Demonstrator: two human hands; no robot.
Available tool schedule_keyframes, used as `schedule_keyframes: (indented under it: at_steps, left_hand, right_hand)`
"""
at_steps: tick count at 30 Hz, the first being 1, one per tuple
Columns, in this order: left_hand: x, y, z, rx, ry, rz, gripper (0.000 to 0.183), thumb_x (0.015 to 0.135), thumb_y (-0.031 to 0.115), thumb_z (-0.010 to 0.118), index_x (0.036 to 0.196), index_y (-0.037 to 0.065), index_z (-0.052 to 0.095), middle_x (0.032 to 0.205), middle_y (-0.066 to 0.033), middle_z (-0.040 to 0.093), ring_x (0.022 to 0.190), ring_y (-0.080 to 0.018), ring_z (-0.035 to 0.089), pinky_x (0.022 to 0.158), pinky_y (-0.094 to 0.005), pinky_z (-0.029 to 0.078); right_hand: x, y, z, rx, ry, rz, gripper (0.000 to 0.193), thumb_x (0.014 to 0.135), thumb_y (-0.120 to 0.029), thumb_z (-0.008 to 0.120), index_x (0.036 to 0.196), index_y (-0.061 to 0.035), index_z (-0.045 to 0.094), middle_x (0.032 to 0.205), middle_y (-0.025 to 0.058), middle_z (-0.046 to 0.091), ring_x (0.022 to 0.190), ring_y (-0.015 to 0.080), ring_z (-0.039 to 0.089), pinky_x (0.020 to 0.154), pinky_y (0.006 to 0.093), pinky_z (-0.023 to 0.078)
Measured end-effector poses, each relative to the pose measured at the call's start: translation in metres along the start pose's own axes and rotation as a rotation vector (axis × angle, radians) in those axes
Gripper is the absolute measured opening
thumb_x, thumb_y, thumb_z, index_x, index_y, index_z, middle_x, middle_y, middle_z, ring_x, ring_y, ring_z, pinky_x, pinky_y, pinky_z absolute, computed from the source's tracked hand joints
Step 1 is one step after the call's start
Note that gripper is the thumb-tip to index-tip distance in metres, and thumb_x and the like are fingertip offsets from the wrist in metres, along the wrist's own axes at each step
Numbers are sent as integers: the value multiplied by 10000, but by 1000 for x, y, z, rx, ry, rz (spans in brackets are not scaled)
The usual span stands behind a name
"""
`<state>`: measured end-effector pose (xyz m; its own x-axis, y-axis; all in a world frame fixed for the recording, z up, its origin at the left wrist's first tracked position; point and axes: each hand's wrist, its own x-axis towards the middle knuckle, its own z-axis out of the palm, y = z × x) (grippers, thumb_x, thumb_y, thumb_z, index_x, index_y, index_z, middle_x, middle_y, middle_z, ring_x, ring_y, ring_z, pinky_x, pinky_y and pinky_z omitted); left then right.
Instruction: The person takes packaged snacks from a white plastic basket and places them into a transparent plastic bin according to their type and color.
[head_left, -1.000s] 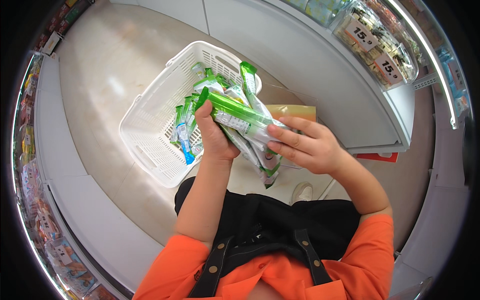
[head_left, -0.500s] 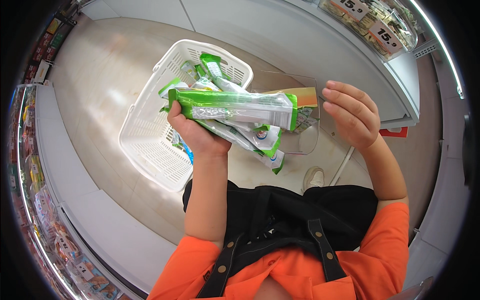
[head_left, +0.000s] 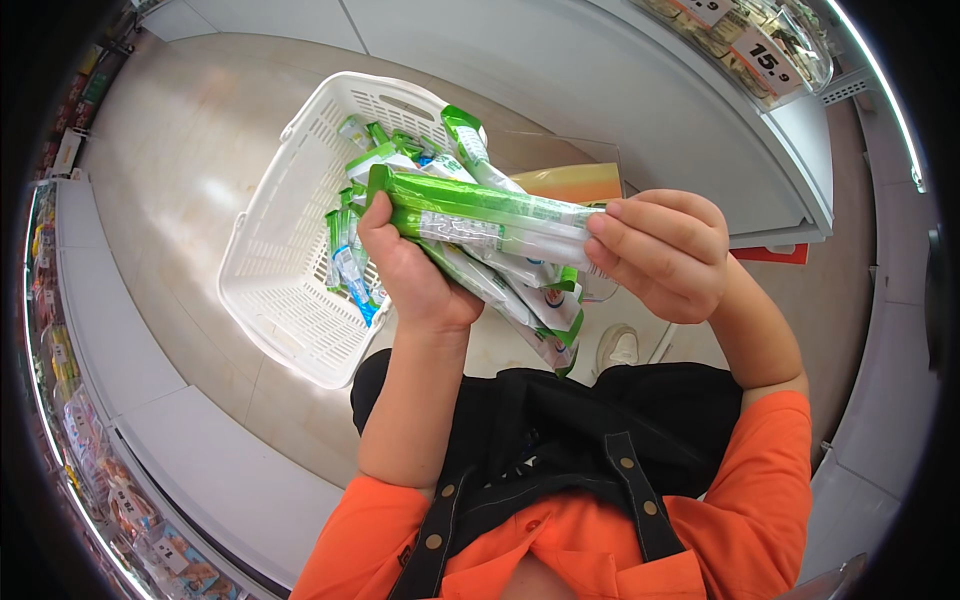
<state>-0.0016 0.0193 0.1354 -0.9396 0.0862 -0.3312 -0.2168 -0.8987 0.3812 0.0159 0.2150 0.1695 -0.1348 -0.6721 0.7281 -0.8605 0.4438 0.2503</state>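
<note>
My left hand (head_left: 425, 275) is closed round a bunch of long green-and-white packets (head_left: 500, 285). On top of the bunch lies one long packet (head_left: 470, 215) with a green end and a clear, shiny wrap. The fingers of my right hand (head_left: 665, 250) are pinched on the right end of that top packet and hide its tip. Behind the bunch stands a white plastic basket (head_left: 285, 325) with slotted walls. Several more green-and-white packets (head_left: 345, 255) lie inside it, with a small blue-ended one (head_left: 362, 298) near its bottom. What my left palm presses against is hidden.
A clear plastic bin (head_left: 605, 180) with an orange-yellow panel stands on the floor right of the basket. The grey shelf base (head_left: 560, 75) runs along the far side, with goods in clear tubs above. Stocked shelves (head_left: 90, 430) line the left. My shoe (head_left: 618, 347) shows below the packets.
My right hand has moved left from open air and closed on the top packet's right end. My left hand and its packets have shifted slightly right. More of the basket's contents shows.
</note>
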Motion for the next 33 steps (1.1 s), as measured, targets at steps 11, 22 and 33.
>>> schedule_keyframes:
  at_steps: [11, 22, 33]
  left_hand:
    - [5, 4, -7, -50, -43, -75, 384, 865, 373, 341, 1039, 78, 515, 1014, -76, 556, 947, -219, 533, 851, -368, 427]
    - [5, 6, -10, -7, -61, -39, 391, 849, 371, 343, 1041, 70, 503, 1018, -90, 549, 953, -226, 531, 852, -377, 427]
    - [33, 9, -40, -38, -173, -54, 346, 868, 316, 348, 992, 43, 521, 981, -81, 565, 917, -205, 544, 823, -361, 446]
  right_hand:
    - [0, 8, 0, -25, 8, -87, 54, 635, -18, 599, 664, -25, 554, 798, 57, 589, 725, 179, 544, 581, 280, 508]
    - [-4, -3, 7, -111, 3, -109, 138, 643, -98, 697, 763, -122, 633, 787, -1, 460, 733, 147, 446, 590, 282, 469]
    - [8, 3, -12, 138, -161, 89, 198, 642, 11, 612, 822, -63, 648, 963, 58, 622, 829, 206, 615, 625, 261, 483]
